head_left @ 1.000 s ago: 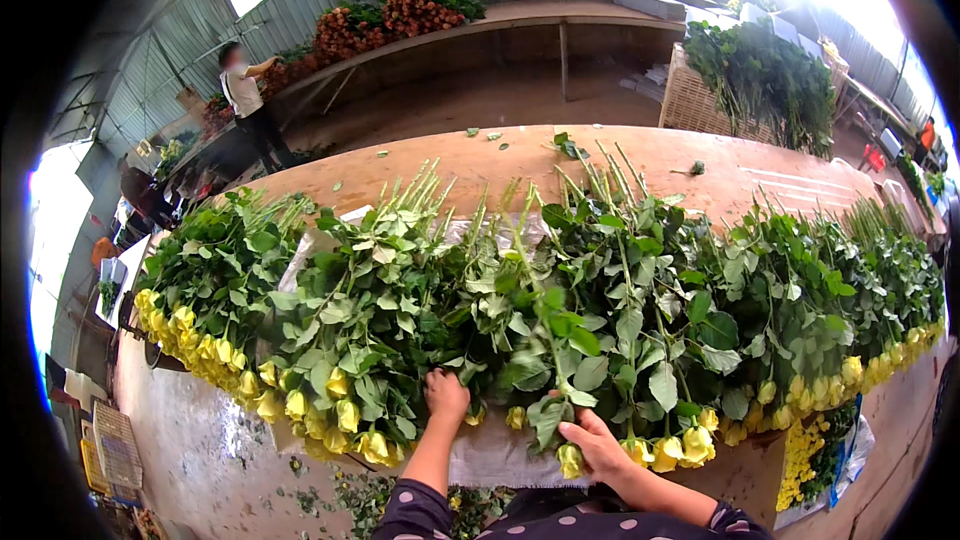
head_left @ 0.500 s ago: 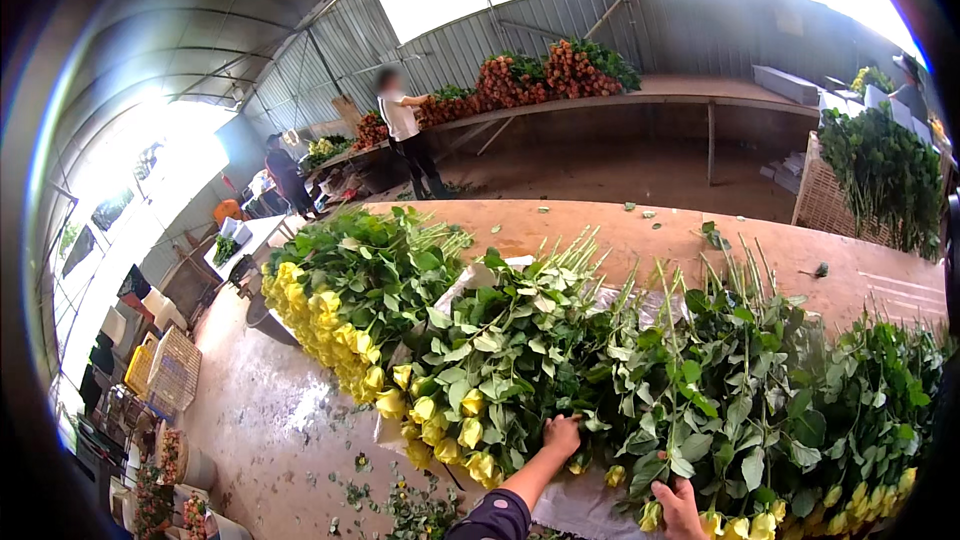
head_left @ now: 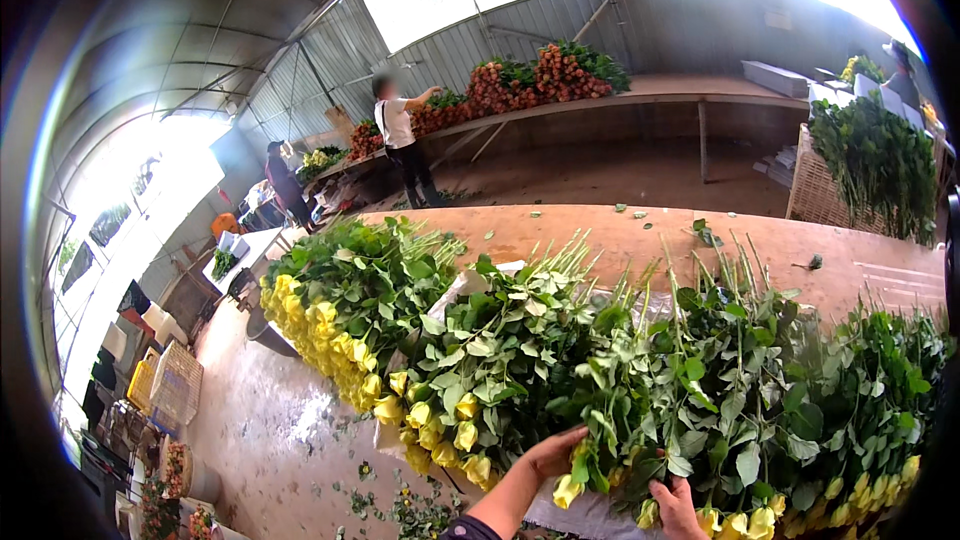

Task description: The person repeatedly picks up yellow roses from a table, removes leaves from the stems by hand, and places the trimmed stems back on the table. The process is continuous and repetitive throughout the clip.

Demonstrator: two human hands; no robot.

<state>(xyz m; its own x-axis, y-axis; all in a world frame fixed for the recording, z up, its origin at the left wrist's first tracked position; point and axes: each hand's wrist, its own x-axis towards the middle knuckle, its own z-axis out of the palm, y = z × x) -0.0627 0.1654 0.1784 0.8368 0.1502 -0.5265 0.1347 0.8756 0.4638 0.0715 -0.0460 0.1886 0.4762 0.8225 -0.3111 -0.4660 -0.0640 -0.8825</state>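
Take the pale cloth (head_left: pixel 590 516) as reference. The yellow rose (head_left: pixel 568 491) is over its near part, bloom toward you, stem directed away. Your left hand (head_left: pixel 553 453) is nearer, fingers extended at the rose's leaves; grip cannot be confirmed. Your right hand (head_left: pixel 680 508), half-curled, is at the cloth's right; foliage hides its grip.

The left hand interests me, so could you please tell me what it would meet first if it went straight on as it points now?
The left hand would most likely meet the green rose leaves right in front of it; depth is unclear, so it may be touching them.
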